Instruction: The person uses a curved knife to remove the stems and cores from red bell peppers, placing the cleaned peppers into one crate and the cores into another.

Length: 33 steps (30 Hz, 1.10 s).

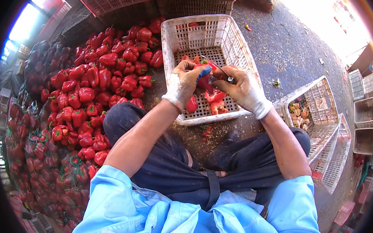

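My left hand, in a white work glove with stained fingers, is closed around a red bell pepper. My right hand, gloved alike, is closed on a small knife; its thin blade points up and to the left beside the pepper. Both hands are close together over a dirty white plastic crate between my knees. Inside it lie cut red pepper pieces, and another red piece sits below my left hand. My fingers partly hide the held pepper.
A large heap of whole red peppers spreads at the left, bordered by full mesh bags. On the right, a tilted white crate contains pale pepper cores. Red crates stand at the far side.
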Each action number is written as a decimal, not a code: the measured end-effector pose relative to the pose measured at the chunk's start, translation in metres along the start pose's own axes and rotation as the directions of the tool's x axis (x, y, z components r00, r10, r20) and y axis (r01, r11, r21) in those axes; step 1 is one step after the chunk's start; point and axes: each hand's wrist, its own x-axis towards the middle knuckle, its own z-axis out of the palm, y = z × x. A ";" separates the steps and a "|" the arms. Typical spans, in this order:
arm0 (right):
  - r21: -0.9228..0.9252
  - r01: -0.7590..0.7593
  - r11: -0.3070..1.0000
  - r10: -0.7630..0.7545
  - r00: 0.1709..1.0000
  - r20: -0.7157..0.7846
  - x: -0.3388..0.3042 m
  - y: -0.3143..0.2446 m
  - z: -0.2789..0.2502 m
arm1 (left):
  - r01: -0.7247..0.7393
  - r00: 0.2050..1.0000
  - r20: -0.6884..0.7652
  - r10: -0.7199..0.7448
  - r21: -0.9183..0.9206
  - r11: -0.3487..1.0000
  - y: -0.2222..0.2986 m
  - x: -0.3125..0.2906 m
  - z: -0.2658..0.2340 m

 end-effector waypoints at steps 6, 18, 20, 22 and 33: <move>-0.095 0.089 0.991 -0.085 0.995 0.044 0.002 0.008 -0.007 | 0.028 1.000 0.007 -0.029 0.037 0.999 0.006 -0.008 0.008; -0.226 0.082 0.971 -0.090 0.996 -0.028 -0.033 -0.025 -0.015 | 0.051 0.995 -0.071 -0.064 -0.176 0.983 0.006 0.008 0.003; -0.259 0.032 0.965 -0.076 0.984 -0.162 -0.048 -0.031 -0.039 | 0.058 0.998 -0.010 -0.062 -0.195 0.979 0.002 0.006 0.001; -0.201 -0.168 0.965 0.084 0.925 -0.370 -0.073 -0.040 -0.079 | 0.046 0.999 -0.001 -0.047 -0.136 0.990 0.001 0.005 0.002; -0.467 -0.875 0.125 -0.006 0.470 -0.883 -0.286 0.137 -0.327 | 0.081 0.995 0.079 -0.067 -0.185 0.980 0.001 0.002 0.008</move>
